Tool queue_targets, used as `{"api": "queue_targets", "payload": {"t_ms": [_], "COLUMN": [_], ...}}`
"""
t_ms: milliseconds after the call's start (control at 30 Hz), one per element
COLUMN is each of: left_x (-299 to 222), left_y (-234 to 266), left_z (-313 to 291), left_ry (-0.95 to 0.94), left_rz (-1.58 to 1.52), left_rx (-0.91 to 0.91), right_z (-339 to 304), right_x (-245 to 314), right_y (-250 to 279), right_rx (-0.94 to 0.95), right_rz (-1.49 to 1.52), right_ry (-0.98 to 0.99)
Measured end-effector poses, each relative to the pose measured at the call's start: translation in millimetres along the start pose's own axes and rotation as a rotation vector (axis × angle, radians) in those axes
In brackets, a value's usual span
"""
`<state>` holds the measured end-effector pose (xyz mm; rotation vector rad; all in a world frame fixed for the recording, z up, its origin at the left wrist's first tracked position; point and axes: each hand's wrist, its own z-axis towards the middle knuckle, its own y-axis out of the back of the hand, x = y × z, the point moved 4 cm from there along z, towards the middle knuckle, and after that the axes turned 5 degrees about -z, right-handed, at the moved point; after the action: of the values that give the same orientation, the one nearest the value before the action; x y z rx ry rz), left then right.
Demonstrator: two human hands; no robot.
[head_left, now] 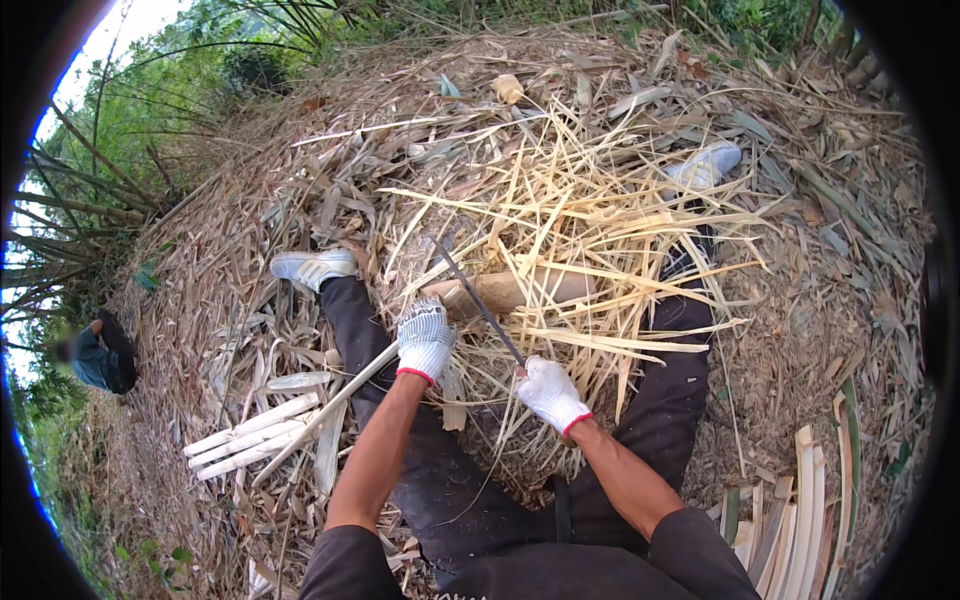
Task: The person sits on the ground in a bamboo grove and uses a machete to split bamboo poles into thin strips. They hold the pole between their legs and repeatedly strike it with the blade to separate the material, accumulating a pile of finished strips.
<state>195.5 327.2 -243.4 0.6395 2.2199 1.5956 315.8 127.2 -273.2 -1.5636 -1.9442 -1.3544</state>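
In white gloves with red cuffs, both my hands work between my outstretched legs. My left hand is closed around a long pale bamboo strip, which slants from the lower left up to a thick log. My right hand grips the handle of a long dark knife. The narrow blade points up and left, crossing over the log near its left end. My left fingers sit just below that end. Long yellowish shavings heap over and beyond the log, some across my right leg.
Split pale sticks lie beside my left leg. More bamboo strips are piled at the lower right. A cut block rests at the far side. Dry leaves cover the ground. Another person is at the far left, near bamboo stems.
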Motion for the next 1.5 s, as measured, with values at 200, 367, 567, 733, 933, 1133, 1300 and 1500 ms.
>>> {"api": "queue_targets", "payload": {"t_ms": [200, 367, 567, 733, 933, 1133, 1300, 1500], "left_x": [18, 10, 27, 61, 192, 275, 280, 198], "left_y": [1, 3, 11, 10, 8, -22, -27, 79], "left_z": [30, 31, 38, 18, -64, -162, -174, -179], "left_ry": [0.045, 0.044, -0.029, -0.072, 0.115, 0.319, 0.156, 0.023], "left_rz": [-0.15, -0.187, -0.329, -0.635, -0.375, 0.049, 0.057, 0.035], "left_rx": [0.279, 0.36, 0.451, 0.258, -0.256, 0.41, 0.209, 0.036], "right_z": [-3, 3, 4, 4, -15, -32, -40, -122], "right_x": [22, 36, 35, -4, -16, -8, 5, 55], "right_y": [3, 13, 15, 5, 8, 21, 55, 158], "right_rx": [-0.16, -0.121, -0.049, 0.053, 0.279, 0.324, -0.006, -0.603], "right_rz": [-0.122, -0.159, 0.015, 0.349, 1.125, 1.039, 0.113, -0.521], "right_ry": [0.147, 0.126, -0.029, -0.203, -0.332, -0.259, -0.046, 0.431]}}
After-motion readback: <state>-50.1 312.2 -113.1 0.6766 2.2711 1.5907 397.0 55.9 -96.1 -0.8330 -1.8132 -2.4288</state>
